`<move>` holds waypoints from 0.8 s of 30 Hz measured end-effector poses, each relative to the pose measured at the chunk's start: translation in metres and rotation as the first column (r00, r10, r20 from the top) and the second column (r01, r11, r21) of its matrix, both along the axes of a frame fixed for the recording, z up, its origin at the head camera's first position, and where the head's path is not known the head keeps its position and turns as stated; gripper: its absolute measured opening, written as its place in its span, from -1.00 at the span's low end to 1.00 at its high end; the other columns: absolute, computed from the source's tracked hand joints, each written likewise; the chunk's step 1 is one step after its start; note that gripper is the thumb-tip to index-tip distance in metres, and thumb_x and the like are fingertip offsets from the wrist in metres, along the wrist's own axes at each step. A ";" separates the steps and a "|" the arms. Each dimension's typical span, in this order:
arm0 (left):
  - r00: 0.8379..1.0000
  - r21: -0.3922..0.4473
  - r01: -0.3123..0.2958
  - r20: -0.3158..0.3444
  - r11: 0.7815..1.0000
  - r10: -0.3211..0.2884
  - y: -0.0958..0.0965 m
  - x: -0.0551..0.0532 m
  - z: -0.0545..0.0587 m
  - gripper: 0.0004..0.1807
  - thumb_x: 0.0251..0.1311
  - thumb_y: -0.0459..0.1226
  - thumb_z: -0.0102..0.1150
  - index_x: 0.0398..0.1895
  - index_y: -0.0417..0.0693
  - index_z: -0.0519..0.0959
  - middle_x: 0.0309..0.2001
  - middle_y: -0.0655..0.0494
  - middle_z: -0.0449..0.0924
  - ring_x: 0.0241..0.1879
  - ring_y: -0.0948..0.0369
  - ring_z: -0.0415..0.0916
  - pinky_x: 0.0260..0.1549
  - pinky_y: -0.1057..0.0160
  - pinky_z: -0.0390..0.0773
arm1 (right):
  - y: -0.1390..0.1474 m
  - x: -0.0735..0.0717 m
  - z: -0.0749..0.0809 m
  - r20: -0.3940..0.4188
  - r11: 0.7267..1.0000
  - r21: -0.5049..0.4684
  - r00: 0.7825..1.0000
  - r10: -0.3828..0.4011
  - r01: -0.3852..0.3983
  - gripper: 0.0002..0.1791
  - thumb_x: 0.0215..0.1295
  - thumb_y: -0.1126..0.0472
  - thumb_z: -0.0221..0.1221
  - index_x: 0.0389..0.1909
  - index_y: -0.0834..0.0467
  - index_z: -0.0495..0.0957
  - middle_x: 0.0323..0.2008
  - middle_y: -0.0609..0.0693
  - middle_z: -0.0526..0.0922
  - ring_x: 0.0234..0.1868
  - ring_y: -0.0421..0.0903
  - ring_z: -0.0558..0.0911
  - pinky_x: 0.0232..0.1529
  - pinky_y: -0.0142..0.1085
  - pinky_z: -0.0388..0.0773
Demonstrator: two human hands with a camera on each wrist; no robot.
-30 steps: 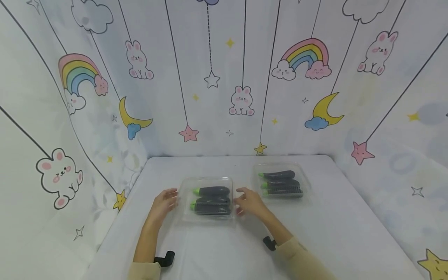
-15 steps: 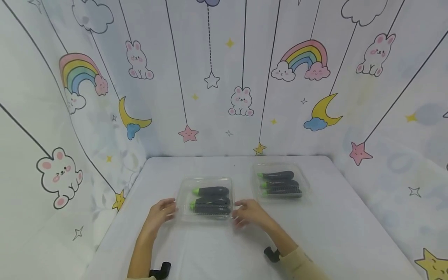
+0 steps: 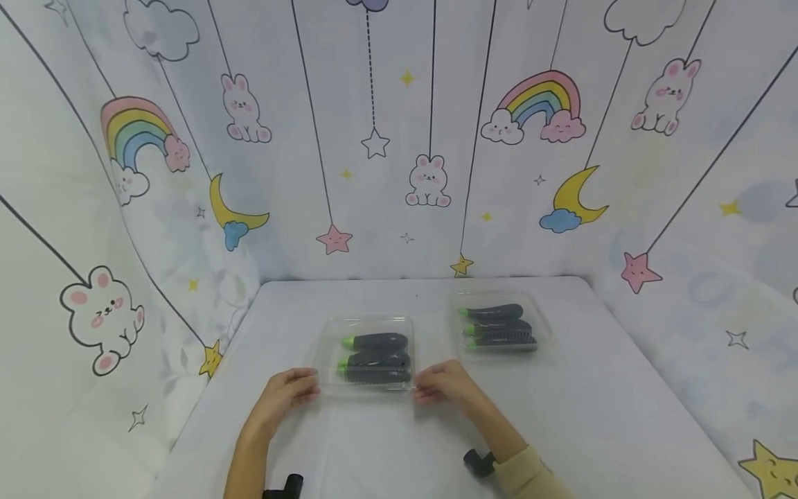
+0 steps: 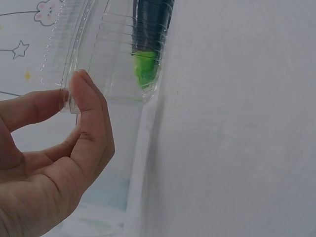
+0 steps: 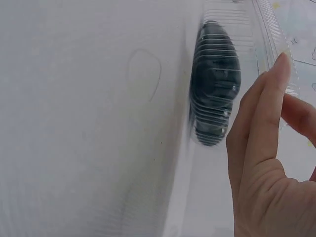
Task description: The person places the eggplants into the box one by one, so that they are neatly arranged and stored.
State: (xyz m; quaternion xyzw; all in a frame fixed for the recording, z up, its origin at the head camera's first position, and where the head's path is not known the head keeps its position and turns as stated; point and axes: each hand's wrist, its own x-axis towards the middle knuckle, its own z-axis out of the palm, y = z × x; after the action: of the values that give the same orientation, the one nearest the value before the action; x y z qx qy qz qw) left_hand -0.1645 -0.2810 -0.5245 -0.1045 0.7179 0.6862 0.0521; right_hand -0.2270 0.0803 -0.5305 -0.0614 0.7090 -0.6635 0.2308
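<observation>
In the head view, a clear plastic box (image 3: 329, 346) holding several dark eggplants (image 3: 377, 359) with bright green stem ends sits on the white table. My left hand (image 3: 283, 396) is at its near left corner; in the left wrist view, thumb and fingers pinch the clear rim (image 4: 74, 84). At the near right corner is my right hand (image 3: 451, 384). The right wrist view shows its thumb and fingers pinching the box's ribbed edge (image 5: 269, 34), with a dark eggplant (image 5: 215, 74) visible through the ridged side wall.
A second clear box (image 3: 458, 298) of eggplants stands farther back on the right of the table (image 3: 374, 450). A patterned cloth with rabbits, stars and rainbows (image 3: 539, 97) hangs behind and along both sides.
Both hands have come toward the near side of the box, from beside its ends to its near corners, and have taken hold of its rim. The box stays in about the same place.
</observation>
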 end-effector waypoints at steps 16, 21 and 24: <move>0.996 0.043 0.054 0.068 0.998 -0.057 -0.006 0.000 -0.002 -0.58 0.49 -0.35 0.13 0.15 -0.63 0.42 -0.22 -0.10 0.67 -0.24 0.15 0.69 -0.17 0.27 0.72 | -0.006 -0.002 -0.005 0.066 0.996 -0.078 0.997 -0.031 0.036 -0.70 0.26 0.35 0.35 -0.12 0.52 0.65 -0.37 0.14 0.78 -0.34 -0.05 0.80 -0.15 -0.16 0.76; 0.996 0.047 0.063 0.058 0.997 -0.065 -0.007 0.000 0.000 -0.59 0.48 -0.36 0.13 0.13 -0.63 0.42 -0.24 -0.07 0.68 -0.25 0.17 0.69 -0.18 0.30 0.72 | -0.007 -0.004 -0.007 0.063 0.997 -0.063 0.997 -0.034 0.038 -0.73 0.29 0.35 0.32 -0.13 0.51 0.65 -0.37 0.13 0.78 -0.34 -0.06 0.80 -0.15 -0.18 0.76; 0.997 0.048 0.058 0.049 0.997 -0.060 -0.007 0.001 0.000 -0.60 0.48 -0.36 0.13 0.12 -0.64 0.43 -0.26 -0.07 0.68 -0.27 0.18 0.69 -0.20 0.31 0.72 | -0.008 -0.004 -0.007 0.061 0.997 -0.068 0.997 -0.039 0.043 -0.74 0.29 0.37 0.31 -0.12 0.52 0.64 -0.37 0.13 0.78 -0.33 -0.07 0.79 -0.15 -0.19 0.76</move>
State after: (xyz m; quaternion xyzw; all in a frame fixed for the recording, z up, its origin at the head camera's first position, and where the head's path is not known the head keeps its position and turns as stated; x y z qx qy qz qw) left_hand -0.1638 -0.2877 -0.5250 -0.0994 0.7031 0.6979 0.0928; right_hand -0.2307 0.0719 -0.5378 -0.0352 0.6793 -0.6939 0.2361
